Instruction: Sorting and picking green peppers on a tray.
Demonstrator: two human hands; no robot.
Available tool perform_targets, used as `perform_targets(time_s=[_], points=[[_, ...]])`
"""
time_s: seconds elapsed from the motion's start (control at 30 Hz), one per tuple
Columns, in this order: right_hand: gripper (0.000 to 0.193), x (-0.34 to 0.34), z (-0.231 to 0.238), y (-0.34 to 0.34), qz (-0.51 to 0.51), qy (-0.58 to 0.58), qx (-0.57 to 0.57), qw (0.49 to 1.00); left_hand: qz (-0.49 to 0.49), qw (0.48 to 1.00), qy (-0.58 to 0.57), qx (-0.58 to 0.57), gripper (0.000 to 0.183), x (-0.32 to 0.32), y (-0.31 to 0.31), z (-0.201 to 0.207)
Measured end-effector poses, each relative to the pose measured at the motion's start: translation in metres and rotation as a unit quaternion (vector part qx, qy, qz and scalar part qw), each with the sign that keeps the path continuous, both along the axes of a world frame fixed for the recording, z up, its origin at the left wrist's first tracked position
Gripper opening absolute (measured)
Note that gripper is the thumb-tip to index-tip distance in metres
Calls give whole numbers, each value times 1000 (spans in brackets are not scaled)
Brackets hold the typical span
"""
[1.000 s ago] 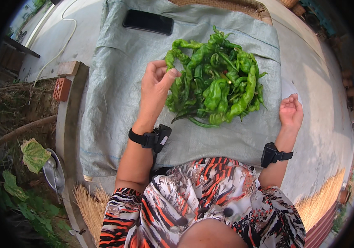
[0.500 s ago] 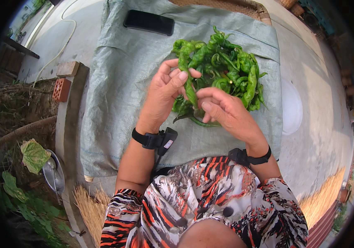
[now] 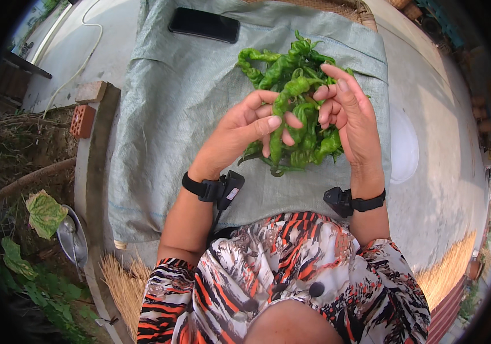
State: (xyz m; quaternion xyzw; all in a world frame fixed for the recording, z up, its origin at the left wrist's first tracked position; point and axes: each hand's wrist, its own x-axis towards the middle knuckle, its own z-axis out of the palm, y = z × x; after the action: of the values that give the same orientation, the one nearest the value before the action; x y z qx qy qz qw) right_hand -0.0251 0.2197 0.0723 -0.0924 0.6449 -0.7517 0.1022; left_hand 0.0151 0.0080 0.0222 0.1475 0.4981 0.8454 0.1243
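Both hands, left hand [image 3: 240,135] and right hand [image 3: 348,112], pinch one long wrinkled green pepper [image 3: 283,114] above the pepper pile [image 3: 303,140]; bare grey sack cloth [image 3: 171,114] lies left.

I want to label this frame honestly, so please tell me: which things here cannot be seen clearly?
Head view only:
- Pepper: its lower end runs behind the left hand fingers; the stem end meets the right hand, grip unclear.
- Pile: the near part is hidden by both hands.
- Phone: dark screen, nothing readable.
- Pan: partly under a leaf.
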Motion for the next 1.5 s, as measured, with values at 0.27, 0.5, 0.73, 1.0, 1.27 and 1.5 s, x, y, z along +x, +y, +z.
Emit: perform_targets(time_s=[0.27,0.5,0.73,1.0,1.27,1.5], points=[[27,0,-16,7,38,-38,-56,997,-62,998,-4,-4,40,2,8,1],[25,-5,-10,29,-34,4,-193,981,-122,991,12,-59,41,6,4,4],[25,0,-3,49,-84,49,-220,971,-148,985,-5,-91,29,6,5,-2],[26,8,15,70,-126,128,-203,963,-97,989,-19,-108,22,4,9,-5],[28,13,45,93,-527,369,142,752,-78,986,-10,-145,22,4,8,-4],[40,-8,-29,157,-436,107,559,696,-86,986,0,-145,24,3,10,-13]])
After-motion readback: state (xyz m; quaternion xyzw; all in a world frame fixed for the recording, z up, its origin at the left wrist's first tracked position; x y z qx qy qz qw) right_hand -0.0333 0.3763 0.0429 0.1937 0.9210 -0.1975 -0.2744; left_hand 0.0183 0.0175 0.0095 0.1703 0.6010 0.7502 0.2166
